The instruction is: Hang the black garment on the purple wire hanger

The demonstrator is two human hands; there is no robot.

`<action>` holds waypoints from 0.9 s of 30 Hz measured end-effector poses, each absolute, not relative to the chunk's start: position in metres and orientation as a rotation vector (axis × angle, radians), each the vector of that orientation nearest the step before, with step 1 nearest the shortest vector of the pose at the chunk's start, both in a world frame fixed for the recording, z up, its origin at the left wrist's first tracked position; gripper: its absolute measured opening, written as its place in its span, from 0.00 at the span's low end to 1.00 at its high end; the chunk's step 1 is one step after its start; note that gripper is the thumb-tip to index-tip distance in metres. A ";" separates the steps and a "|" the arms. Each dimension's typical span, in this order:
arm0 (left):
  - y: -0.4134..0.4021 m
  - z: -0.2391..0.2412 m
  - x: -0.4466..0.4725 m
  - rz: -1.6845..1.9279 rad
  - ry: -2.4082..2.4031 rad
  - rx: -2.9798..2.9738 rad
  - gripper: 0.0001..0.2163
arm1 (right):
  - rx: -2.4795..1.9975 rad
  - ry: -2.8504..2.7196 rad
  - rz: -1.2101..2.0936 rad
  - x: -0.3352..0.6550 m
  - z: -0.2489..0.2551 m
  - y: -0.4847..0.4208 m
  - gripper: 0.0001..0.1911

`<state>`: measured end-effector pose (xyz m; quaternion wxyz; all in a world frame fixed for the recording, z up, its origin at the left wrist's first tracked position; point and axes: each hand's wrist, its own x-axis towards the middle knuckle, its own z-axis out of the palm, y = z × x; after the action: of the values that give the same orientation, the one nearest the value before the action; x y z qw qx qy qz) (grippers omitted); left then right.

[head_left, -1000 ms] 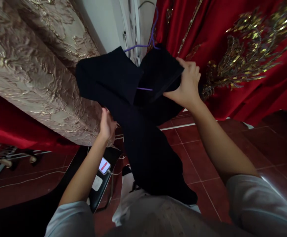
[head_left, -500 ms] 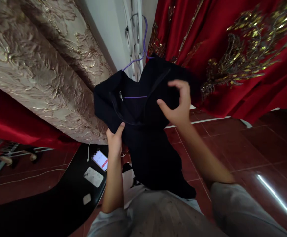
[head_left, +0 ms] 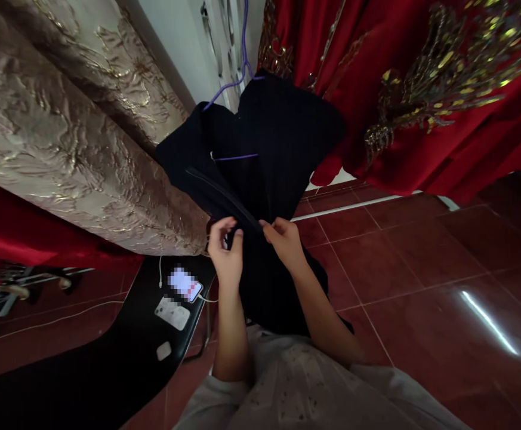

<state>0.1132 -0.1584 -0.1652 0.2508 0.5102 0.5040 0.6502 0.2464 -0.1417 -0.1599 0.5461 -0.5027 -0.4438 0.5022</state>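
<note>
A dark navy garment [head_left: 296,131] hangs in front of me on a purple hanger [head_left: 244,57], its neck opening spread so that the hanger's lower bar shows inside. My right hand [head_left: 284,242] is closed, thumb and fingers pinching the front edge of the garment near its middle. Just to the left, my left hand [head_left: 227,251] is at the cloth with its fingers curled and a gap between thumb and forefinger; no cloth shows clearly gripped there. The garment's lower part hangs down behind my forearms.
A white metal rack [head_left: 228,42] stands behind the hanger. Gold-beige textured fabric [head_left: 85,131] hangs left, red fabric with gold sequins [head_left: 403,161] right. On the black bench [head_left: 108,358] lie a lit phone [head_left: 193,289], a white phone [head_left: 173,313] and a small white case [head_left: 164,351].
My right hand has come down and left from the garment's right side and closed on its front edge. My left hand has moved slightly right and loosened from the cloth. The neckline's front has folded down.
</note>
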 end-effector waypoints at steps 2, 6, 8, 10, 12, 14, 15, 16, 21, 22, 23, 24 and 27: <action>-0.161 -0.169 0.124 1.553 1.221 1.447 0.09 | -1.160 -1.077 1.158 0.244 -0.154 -0.145 0.26; -0.161 -0.166 0.143 1.559 1.207 1.457 0.02 | -1.079 -1.090 1.187 0.246 -0.148 -0.148 0.23; -0.152 -0.162 0.147 1.620 1.203 1.459 0.02 | -0.994 -1.106 1.319 0.252 -0.139 -0.141 0.21; -0.138 -0.159 0.148 1.669 1.203 1.498 0.03 | -0.912 -1.105 1.432 0.258 -0.119 -0.123 0.21; -0.121 -0.161 0.148 1.673 1.234 1.591 0.02 | -0.871 -1.088 1.408 0.264 -0.088 -0.097 0.22; -0.106 -0.170 0.147 1.609 1.284 1.729 0.03 | -0.865 -1.068 1.262 0.270 -0.052 -0.068 0.24; -0.099 -0.175 0.145 1.574 1.310 1.792 0.04 | -0.857 -1.047 1.199 0.272 -0.035 -0.054 0.24; -0.094 -0.180 0.142 1.542 1.335 1.842 0.05 | -0.832 -1.033 1.168 0.274 -0.021 -0.044 0.24; -0.076 -0.160 0.120 1.405 1.288 1.954 0.04 | -0.756 -1.048 1.196 0.275 -0.008 -0.028 0.26; -0.073 -0.144 0.117 1.428 1.232 1.970 0.11 | -0.769 -1.057 1.203 0.274 -0.011 -0.031 0.27; -0.070 -0.125 0.114 1.490 1.174 1.988 0.17 | -0.783 -1.073 1.208 0.272 -0.014 -0.035 0.27; -0.066 -0.105 0.113 1.568 1.131 2.016 0.21 | -0.791 -1.097 1.209 0.270 -0.015 -0.039 0.27; -0.056 -0.048 0.118 1.686 1.117 2.197 0.14 | -0.754 -1.207 1.171 0.265 -0.012 -0.048 0.24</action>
<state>0.1180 -0.0557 -0.0480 0.0776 0.7334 0.3730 0.5630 0.2652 -0.0475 -0.0121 0.6045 -0.3260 -0.5217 0.5060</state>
